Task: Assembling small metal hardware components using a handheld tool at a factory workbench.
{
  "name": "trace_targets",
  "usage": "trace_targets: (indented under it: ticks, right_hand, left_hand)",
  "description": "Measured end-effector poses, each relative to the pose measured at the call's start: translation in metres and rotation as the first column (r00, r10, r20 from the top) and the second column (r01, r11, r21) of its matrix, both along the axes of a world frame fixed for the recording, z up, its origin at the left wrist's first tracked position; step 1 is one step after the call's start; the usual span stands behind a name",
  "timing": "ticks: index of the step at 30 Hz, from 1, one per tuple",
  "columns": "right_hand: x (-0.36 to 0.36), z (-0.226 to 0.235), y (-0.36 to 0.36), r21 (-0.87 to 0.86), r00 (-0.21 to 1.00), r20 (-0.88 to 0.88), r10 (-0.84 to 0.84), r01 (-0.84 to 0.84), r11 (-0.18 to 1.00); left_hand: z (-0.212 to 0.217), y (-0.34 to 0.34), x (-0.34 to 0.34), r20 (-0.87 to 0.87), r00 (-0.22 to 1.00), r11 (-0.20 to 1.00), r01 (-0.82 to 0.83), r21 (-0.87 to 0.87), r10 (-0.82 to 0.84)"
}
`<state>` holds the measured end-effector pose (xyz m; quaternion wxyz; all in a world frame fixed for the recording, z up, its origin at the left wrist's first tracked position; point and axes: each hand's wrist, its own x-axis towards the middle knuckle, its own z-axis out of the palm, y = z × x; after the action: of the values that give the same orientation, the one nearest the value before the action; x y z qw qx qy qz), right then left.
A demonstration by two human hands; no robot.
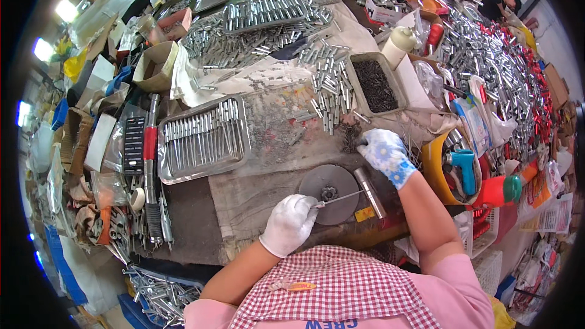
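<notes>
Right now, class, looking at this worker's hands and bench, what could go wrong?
1. The left hand holds a thin rod over the round disc; it could slip and jab.
2. The right hand reaches into loose small parts that might prick through the glove.
3. Metal tubes lie loose nearby and could roll off.

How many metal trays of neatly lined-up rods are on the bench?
2. One metal tray lies left of the left hand; the other tray sits at the far side, amid loose rods. More may be hidden in the clutter.
</notes>
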<state>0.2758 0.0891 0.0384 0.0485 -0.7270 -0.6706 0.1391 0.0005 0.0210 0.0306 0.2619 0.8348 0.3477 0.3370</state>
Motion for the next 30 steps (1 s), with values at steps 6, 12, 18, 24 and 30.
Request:
trace_targets:
  ticks: [6,12,18,24,30]
  right_hand:
    - [-0.012,-0.01,0.012,-0.088,0.988,0.153,0.019,-0.005,0.996]
    - [-0.005,-0.005,-0.02,0.198,0.984,-0.176,-0.004,0.04,0.979]
    - [-0.027,0.02,-0.072,0.424,0.838,-0.525,0.149,0.106,0.899]
    - [-0.067,-0.003,-0.123,0.373,0.737,-0.548,0.396,-0.208,0.904]
    - [-0.076,-0.017,-0.108,0.486,0.833,-0.229,0.504,-0.35,0.801]
  left_hand:
    - [-0.006,-0.012,0.002,0.002,1.0,0.999,-0.028,-0.018,0.028]
    - [-0.012,-0.021,0.008,-0.016,0.995,0.993,-0.094,0.075,0.096]
    - [-0.024,-0.023,0.009,-0.062,0.989,0.985,-0.126,0.121,0.134]
    - [-0.022,-0.025,0.008,-0.054,0.991,0.989,-0.113,0.092,0.119]
    - [-0.024,-0.024,0.008,-0.054,0.993,0.992,-0.102,0.068,0.106]
